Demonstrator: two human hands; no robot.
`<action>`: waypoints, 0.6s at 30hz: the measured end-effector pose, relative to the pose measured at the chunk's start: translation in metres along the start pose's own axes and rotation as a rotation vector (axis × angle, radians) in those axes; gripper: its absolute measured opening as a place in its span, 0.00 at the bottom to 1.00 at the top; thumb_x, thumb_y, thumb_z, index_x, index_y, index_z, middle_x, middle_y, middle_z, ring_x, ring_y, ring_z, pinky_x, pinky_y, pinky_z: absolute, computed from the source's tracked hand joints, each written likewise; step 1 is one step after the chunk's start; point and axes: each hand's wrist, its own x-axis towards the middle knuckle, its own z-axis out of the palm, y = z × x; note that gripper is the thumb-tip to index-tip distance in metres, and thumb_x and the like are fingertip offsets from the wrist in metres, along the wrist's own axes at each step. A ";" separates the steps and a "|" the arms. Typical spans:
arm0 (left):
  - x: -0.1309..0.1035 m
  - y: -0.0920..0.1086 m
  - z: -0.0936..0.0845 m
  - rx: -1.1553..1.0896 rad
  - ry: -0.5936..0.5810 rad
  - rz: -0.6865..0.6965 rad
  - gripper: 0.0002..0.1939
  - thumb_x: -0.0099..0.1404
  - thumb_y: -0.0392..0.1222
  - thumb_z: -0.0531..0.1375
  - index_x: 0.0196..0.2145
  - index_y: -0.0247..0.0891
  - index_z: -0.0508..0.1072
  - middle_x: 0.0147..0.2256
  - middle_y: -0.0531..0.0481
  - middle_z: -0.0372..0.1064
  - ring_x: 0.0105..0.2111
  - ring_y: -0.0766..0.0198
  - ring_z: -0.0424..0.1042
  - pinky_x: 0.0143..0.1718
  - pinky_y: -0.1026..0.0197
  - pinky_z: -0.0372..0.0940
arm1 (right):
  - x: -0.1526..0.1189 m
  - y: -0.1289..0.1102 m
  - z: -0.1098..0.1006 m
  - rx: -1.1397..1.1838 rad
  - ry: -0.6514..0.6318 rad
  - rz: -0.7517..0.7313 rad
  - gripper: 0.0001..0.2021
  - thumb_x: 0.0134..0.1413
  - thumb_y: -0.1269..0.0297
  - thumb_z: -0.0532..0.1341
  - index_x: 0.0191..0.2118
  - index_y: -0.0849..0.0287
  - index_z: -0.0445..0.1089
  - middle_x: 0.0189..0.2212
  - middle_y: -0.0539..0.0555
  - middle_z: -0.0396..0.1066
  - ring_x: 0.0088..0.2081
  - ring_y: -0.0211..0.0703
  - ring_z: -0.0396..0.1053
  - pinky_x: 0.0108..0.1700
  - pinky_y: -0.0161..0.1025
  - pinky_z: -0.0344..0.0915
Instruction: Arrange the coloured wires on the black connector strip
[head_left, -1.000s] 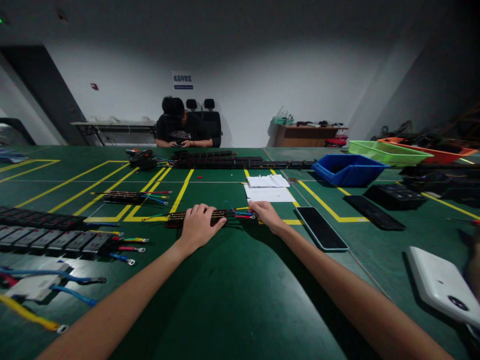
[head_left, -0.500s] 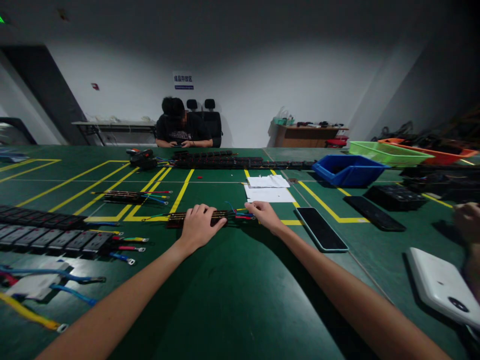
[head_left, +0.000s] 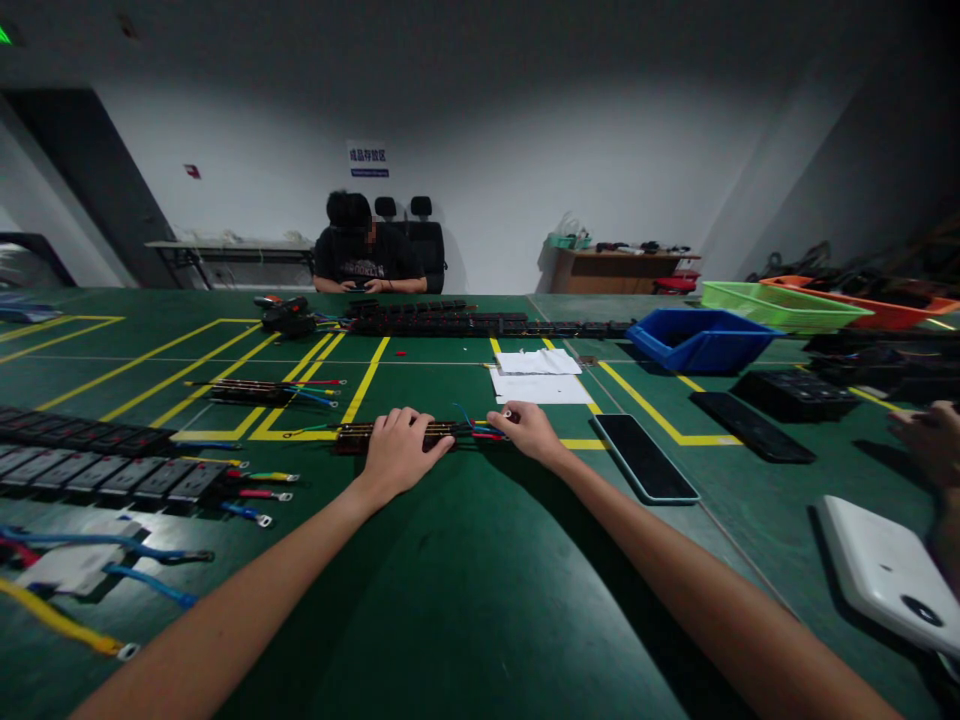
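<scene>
A short dark strip with copper-coloured bars (head_left: 355,432) lies across the table in front of me. My left hand (head_left: 403,448) rests over its middle, fingers curled across the far side and thumb along the near side. Coloured wires leave the strip at its right end, where my right hand (head_left: 529,430) pinches a wire whose ring terminal (head_left: 508,413) shows at the fingertips. A red wire (head_left: 487,436) passes just below those fingers. From the left end runs a green wire (head_left: 304,431) with a terminal.
A similar wired strip (head_left: 251,391) lies beyond, and rows of black socket modules (head_left: 135,482) lie left. Paper sheets (head_left: 541,388), a phone (head_left: 645,458), a blue bin (head_left: 697,345) and a white device (head_left: 885,565) are rightward. A co-worker's hand (head_left: 930,440) is at right; another person (head_left: 367,250) sits opposite.
The ring terminal at my right fingertips now shows more clearly as those fingers have shifted slightly. My left hand stays on the strip. The co-worker's hand at right has moved slightly further into view.
</scene>
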 end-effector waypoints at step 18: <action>0.000 0.000 0.001 0.038 0.004 -0.004 0.27 0.70 0.64 0.51 0.48 0.40 0.75 0.45 0.40 0.71 0.47 0.48 0.66 0.47 0.49 0.59 | 0.002 0.004 -0.003 0.404 -0.116 0.092 0.32 0.53 0.32 0.54 0.25 0.60 0.70 0.16 0.48 0.60 0.20 0.35 0.54 0.22 0.34 0.48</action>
